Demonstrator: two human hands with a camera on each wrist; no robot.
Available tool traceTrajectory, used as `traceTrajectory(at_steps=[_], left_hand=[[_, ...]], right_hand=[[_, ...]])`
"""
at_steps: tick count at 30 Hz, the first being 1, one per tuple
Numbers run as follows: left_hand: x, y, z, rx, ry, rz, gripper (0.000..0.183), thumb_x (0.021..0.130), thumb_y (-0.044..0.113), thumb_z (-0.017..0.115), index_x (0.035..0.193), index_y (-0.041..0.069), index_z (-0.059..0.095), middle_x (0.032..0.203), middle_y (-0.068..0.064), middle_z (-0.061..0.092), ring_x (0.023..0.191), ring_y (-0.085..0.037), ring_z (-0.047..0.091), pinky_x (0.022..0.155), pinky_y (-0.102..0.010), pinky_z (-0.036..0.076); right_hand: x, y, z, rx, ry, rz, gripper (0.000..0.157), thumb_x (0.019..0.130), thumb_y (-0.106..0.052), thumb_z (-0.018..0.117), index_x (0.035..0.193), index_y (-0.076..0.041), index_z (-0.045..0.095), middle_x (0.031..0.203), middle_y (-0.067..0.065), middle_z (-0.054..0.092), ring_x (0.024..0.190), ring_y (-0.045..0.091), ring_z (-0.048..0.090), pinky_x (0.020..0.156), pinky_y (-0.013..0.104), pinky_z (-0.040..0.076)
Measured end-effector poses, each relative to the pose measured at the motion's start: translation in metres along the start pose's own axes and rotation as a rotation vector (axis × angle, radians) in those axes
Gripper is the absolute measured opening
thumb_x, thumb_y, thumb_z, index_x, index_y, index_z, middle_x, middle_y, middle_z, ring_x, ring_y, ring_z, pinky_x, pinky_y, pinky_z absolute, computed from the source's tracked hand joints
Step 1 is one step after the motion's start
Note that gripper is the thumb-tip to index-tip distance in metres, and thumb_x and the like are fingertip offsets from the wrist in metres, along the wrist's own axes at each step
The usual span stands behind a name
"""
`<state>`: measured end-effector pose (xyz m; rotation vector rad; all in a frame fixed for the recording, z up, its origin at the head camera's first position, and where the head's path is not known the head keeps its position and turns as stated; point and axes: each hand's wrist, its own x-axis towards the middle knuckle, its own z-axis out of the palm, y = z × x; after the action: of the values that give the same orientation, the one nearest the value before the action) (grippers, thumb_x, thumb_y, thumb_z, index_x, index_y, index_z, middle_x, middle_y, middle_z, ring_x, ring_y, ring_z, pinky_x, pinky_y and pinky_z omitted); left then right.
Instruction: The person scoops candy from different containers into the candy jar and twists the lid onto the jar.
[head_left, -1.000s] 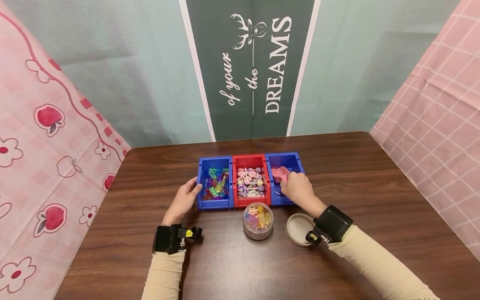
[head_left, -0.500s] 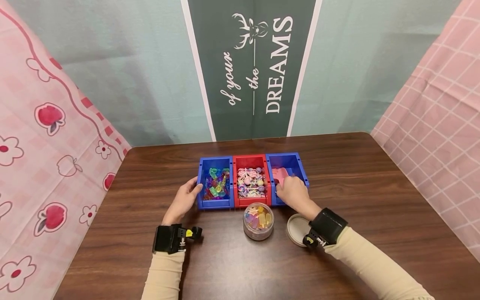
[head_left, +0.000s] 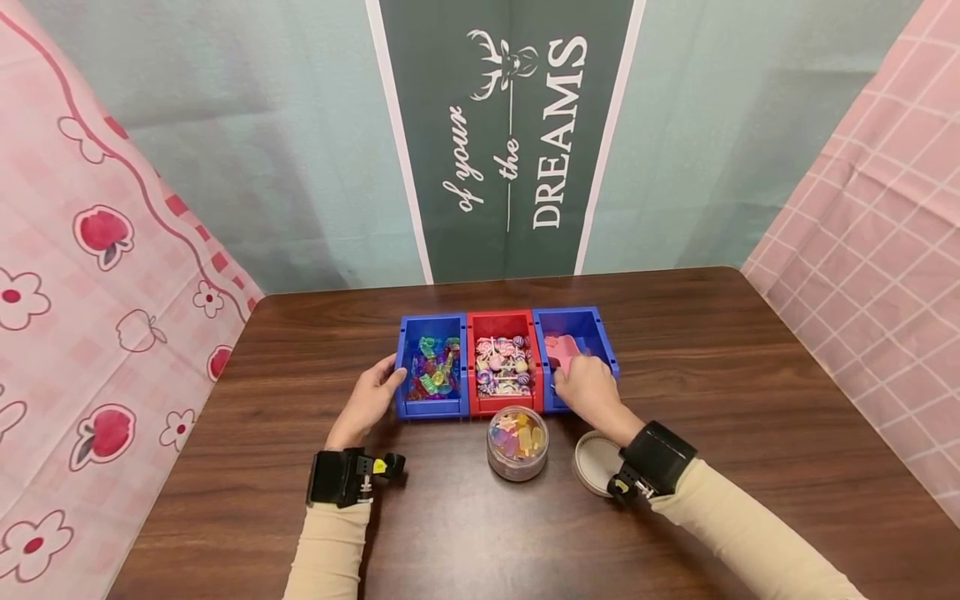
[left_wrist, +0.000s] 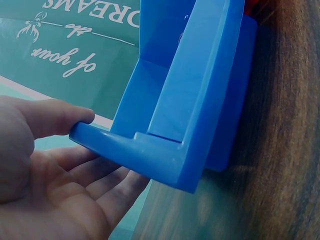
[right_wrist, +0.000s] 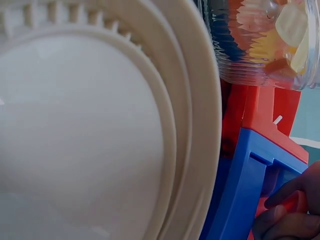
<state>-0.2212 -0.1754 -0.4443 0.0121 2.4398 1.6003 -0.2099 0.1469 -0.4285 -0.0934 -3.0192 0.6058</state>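
Observation:
My left hand [head_left: 367, 404] holds the left wall of the left blue bin [left_wrist: 195, 90], thumb over the rim and fingers along the outside. Colourful translucent charms [head_left: 437, 367] lie in that bin. Inside the right blue bin [head_left: 592, 333], my right hand [head_left: 590, 390] grips the handle of a pink scoop [head_left: 562, 347]. The scoop's head is low in the bin, partly hidden by my fingers. Between the two blue bins, joined to them in a row, is a red bin [head_left: 501, 322] with lollipop and round candy charms [head_left: 504, 365].
In front of the red bin stands a round clear jar [head_left: 517, 462] of popsicle and star charms. Its pale lid [head_left: 596, 461] lies inside up beneath my right wrist. All rest on a dark wooden table [head_left: 450, 533], with a fabric backdrop [head_left: 315, 167] behind.
My right hand has moved slightly left and lower in the right bin, taking the pink scoop down with it. My left hand stays at the left bin's wall.

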Motion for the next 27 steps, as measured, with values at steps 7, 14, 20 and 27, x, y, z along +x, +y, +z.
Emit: traceTrajectory(at_steps=[7, 14, 20, 27], left_hand=[[0.000, 0.001, 0.000, -0.006, -0.008, -0.001, 0.052, 0.105, 0.021, 0.037, 0.150, -0.002, 0.027, 0.153, -0.024, 0.037, 0.144, -0.037, 0.035, 0.118, -0.051, 0.030], [0.000, 0.001, -0.001, -0.006, -0.013, -0.005, 0.052, 0.105, 0.021, 0.036, 0.150, -0.002, 0.026, 0.152, -0.024, 0.037, 0.143, -0.037, 0.037, 0.117, -0.051, 0.031], [-0.001, 0.002, -0.001, -0.016, -0.013, -0.007, 0.052, 0.105, 0.020, 0.036, 0.150, -0.002, 0.025, 0.151, -0.025, 0.038, 0.141, -0.037, 0.039, 0.116, -0.052, 0.033], [-0.001, 0.002, -0.001, -0.012, -0.014, -0.006, 0.052, 0.105, 0.020, 0.036, 0.150, -0.003, 0.025, 0.151, -0.026, 0.038, 0.141, -0.038, 0.039, 0.116, -0.052, 0.032]], right_hand=[[-0.007, 0.003, -0.005, 0.009, 0.040, 0.010, 0.029, 0.090, -0.022, 0.056, 0.076, 0.003, 0.058, 0.068, 0.018, 0.060, 0.063, 0.030, 0.059, 0.052, 0.038, 0.048], [-0.019, 0.009, -0.010, 0.010, 0.124, -0.036, 0.031, 0.091, -0.022, 0.058, 0.088, 0.009, 0.059, 0.070, 0.024, 0.062, 0.066, 0.037, 0.063, 0.056, 0.048, 0.051], [-0.028, 0.014, -0.010, 0.019, 0.198, -0.062, 0.029, 0.091, -0.023, 0.057, 0.083, 0.005, 0.056, 0.061, 0.018, 0.058, 0.060, 0.038, 0.062, 0.052, 0.048, 0.048], [-0.032, 0.016, -0.015, 0.013, 0.207, -0.062, 0.027, 0.091, -0.021, 0.057, 0.081, 0.004, 0.054, 0.060, 0.016, 0.055, 0.057, 0.035, 0.060, 0.049, 0.044, 0.045]])
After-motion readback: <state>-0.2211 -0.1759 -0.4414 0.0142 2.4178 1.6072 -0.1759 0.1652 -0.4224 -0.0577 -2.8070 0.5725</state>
